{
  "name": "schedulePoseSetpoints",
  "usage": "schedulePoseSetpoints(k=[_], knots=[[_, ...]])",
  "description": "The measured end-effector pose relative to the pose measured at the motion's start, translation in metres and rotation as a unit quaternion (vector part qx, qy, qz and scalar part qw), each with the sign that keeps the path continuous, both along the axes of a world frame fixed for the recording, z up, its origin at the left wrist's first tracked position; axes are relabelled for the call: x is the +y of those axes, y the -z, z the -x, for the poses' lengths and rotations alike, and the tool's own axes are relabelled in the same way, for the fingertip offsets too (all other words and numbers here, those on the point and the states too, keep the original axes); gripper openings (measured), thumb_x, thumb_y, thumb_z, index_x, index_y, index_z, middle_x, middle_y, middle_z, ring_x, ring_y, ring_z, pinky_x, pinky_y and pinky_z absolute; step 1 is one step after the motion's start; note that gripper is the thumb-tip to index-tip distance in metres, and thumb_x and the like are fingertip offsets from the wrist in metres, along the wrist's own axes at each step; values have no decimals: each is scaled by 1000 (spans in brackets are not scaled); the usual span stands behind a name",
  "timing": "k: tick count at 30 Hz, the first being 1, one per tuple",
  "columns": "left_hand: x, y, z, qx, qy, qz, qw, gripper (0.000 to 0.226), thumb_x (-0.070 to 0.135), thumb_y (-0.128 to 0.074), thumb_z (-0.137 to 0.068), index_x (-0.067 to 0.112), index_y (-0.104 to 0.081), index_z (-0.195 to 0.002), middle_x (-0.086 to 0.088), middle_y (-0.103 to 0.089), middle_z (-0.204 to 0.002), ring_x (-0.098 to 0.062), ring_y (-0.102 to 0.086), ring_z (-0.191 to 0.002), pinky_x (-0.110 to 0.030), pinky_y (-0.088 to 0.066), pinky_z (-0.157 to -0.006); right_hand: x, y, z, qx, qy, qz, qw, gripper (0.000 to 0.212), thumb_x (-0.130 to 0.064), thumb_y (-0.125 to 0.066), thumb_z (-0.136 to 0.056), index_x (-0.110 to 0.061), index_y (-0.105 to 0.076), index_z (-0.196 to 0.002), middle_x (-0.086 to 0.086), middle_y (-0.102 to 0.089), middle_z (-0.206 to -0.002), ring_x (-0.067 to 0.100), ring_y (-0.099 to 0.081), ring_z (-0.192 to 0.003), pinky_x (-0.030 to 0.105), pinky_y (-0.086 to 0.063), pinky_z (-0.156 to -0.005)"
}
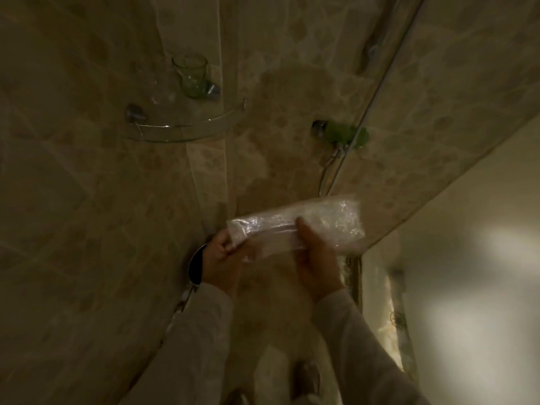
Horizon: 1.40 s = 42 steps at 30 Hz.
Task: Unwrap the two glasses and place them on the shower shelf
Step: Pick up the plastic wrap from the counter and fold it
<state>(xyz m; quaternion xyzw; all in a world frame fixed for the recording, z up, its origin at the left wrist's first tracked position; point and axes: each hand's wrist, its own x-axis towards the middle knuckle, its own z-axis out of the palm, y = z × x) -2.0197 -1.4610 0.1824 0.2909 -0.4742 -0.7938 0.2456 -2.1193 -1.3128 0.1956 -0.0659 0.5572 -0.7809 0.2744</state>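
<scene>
A clear, green-tinted glass [191, 76] stands upright at the back of the glass corner shelf [187, 128], up on the tiled shower wall. Lower in the view I hold a sheet of clear plastic wrap [295, 226] stretched between both hands. My left hand [220, 258] pinches its left end. My right hand [317, 261] grips it from below near the middle, thumb on top. The picture is dim and blurred, so I cannot tell whether a glass is inside the wrap.
A chrome shower rail [377, 92] runs diagonally down the right wall to a green-tinted fitting [343, 135] with a hose below it. Beige tiled walls meet in a corner behind the shelf. A bright wall lies at the right.
</scene>
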Motion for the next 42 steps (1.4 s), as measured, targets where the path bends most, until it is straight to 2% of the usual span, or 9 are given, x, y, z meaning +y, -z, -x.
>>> schedulePoseSetpoints(k=[4,7,12,14,18,26,31,35,42], knots=[[-32,10,8,11,-20,17,1000,32,6,-78,-67,17,-74,-97,-8,-77,-90,-25,-74,-82,-37,-59,-68,22,17,92,92,-1,-96,991,26,-23,-71,-94,-13,-70,-118,0,-72,-101,15,-67,-93,29,-60,-85],[-55,29,21,-26,-75,60,995,25,4,-77,-75,16,-72,-97,-9,-72,-89,-29,-67,-82,-45,-52,-78,41,34,162,309,-40,-293,904,37,-7,-53,-103,-38,-68,-118,-35,-67,-97,-18,-59,-92,3,-46,-85],[-64,41,61,-76,-86,140,984,37,19,-80,-73,12,-69,-108,-17,-73,-101,-40,-69,-94,-53,-57,-81,-32,-11,239,291,-228,-159,915,24,-41,-79,-86,-39,-73,-110,-17,-73,-110,-6,-68,-103,24,-56,-96],[-55,38,88,-73,-54,146,985,38,17,-82,-73,11,-70,-109,-16,-74,-102,-36,-71,-94,-44,-58,-76,-78,-27,239,273,-419,-194,844,62,-67,-85,-62,-36,-72,-115,-17,-73,-117,1,-69,-108,30,-56,-99],[-40,23,122,-67,-80,121,987,31,1,-76,-73,9,-72,-103,-14,-76,-94,-27,-73,-84,-33,-58,-66,-134,-15,246,311,-662,-256,632,50,-46,-83,-82,1,-71,-93,4,-60,-78,22,-53,-72,37,-42,-69],[-22,8,39,-177,-316,97,927,33,-24,-58,-81,-2,-62,-105,7,-72,-67,-4,-65,-62,-18,-55,-56,-160,37,293,277,-775,-194,533,44,-70,-80,-69,-30,-83,-88,-7,-80,-84,3,-70,-78,19,-53,-71],[9,21,4,-164,-338,-9,927,32,-19,-59,-80,4,-68,-101,-3,-75,-74,-13,-70,-61,-25,-57,-51,-185,57,267,273,-806,-188,490,49,-69,-81,-68,-26,-83,-92,5,-82,-92,11,-74,-84,27,-58,-80],[8,30,-9,-163,-334,-14,928,19,-4,-74,-67,12,-75,-76,-8,-74,-72,-17,-72,-65,-27,-57,-54,-203,56,230,273,-827,-166,463,5,-27,-83,-85,-32,-83,-86,1,-82,-90,4,-73,-81,20,-56,-77],[-8,32,-62,-308,-286,75,904,36,-14,-78,-69,11,-72,-95,-7,-72,-97,-26,-68,-92,-38,-60,-72,-230,30,223,315,-774,-173,521,16,-10,-78,-89,-26,-80,-89,1,-79,-80,15,-74,-75,23,-57,-65]])
